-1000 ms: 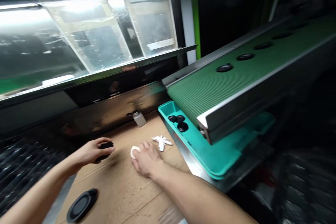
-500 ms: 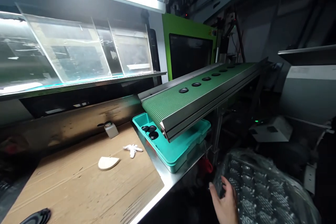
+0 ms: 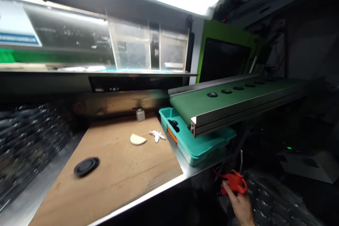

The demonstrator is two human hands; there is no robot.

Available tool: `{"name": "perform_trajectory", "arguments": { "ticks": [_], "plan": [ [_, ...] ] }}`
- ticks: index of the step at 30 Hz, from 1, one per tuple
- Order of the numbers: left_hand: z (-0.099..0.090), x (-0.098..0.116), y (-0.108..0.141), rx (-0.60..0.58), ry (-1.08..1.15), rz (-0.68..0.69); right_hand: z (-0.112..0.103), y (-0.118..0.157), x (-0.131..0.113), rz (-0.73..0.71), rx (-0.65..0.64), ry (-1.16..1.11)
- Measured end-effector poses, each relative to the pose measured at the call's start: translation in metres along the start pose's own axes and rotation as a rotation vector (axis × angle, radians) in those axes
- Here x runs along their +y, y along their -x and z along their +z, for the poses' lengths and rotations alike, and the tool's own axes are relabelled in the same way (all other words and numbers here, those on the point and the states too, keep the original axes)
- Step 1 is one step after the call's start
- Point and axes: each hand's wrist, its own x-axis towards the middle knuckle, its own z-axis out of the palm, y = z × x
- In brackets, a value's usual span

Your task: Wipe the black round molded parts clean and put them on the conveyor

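Note:
My right hand [image 3: 240, 205] is at the lower right, beyond the front edge of the table. Its fingers are closed round a red air blow gun [image 3: 236, 180], whose thin metal nozzle points up. A coiled red hose seems to run off to its left. My left hand is out of view. On the cardboard sheet [image 3: 119, 183] lie a stack of round black plastic parts [image 3: 86, 166], a cream half-round pad [image 3: 137, 139] and a crumpled white glove-like piece [image 3: 157, 136]. Behind them stands a small white bottle [image 3: 140, 114].
A green conveyor belt [image 3: 196, 104] carries several black round parts down over a teal bin [image 3: 196, 153], which holds more of them. Clear plastic trays [image 3: 267, 197] in a bag are below right. More trays [image 3: 31, 141] are stacked left.
My view has swung left, so the table and conveyor sit further right. My right hand, open and bare before, now grips the red air blow gun that hung beneath the table edge.

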Motion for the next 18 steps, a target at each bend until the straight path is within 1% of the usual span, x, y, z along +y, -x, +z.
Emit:
{"name": "perform_trajectory", "arguments": {
  "ticks": [2,3,4,5,6,8,9,10,12,14,16,18],
  "plan": [
    [-0.005,-0.062,0.011,0.031,0.101,-0.074,-0.007,0.046,-0.020,-0.136,-0.240,0.085],
    [-0.006,-0.089,0.019,0.048,0.151,-0.100,-0.006,0.073,-0.033,-0.233,-0.430,0.117],
    [-0.007,-0.111,0.028,0.066,0.215,-0.122,-0.002,0.100,-0.047,-0.336,-0.654,0.161],
    [-0.008,-0.127,0.035,0.081,0.287,-0.130,0.004,0.125,-0.060,-0.477,-0.839,0.201],
    [-0.009,-0.137,0.040,0.089,0.390,-0.131,0.011,0.148,-0.072,-0.624,-0.979,0.222],
    [-0.012,-0.144,0.044,0.062,0.566,-0.125,0.027,0.184,-0.088,-0.796,-1.071,0.200],
    [-0.015,-0.142,0.043,0.039,0.643,-0.121,0.035,0.196,-0.091,-0.829,-1.069,0.165],
    [-0.019,-0.140,0.042,0.010,0.710,-0.111,0.041,0.204,-0.091,-0.813,-1.050,0.124],
    [-0.027,-0.135,0.040,-0.037,0.820,-0.074,0.053,0.213,-0.083,-0.679,-1.035,0.081],
    [-0.031,-0.134,0.039,-0.033,0.910,-0.026,0.061,0.215,-0.069,-0.525,-1.086,0.157],
    [-0.031,-0.134,0.037,-0.012,0.976,-0.004,0.065,0.216,-0.055,-0.435,-1.183,0.367],
    [-0.030,-0.135,0.035,0.006,1.016,0.002,0.066,0.218,-0.044,-0.382,-1.231,0.594]
  ]
}}
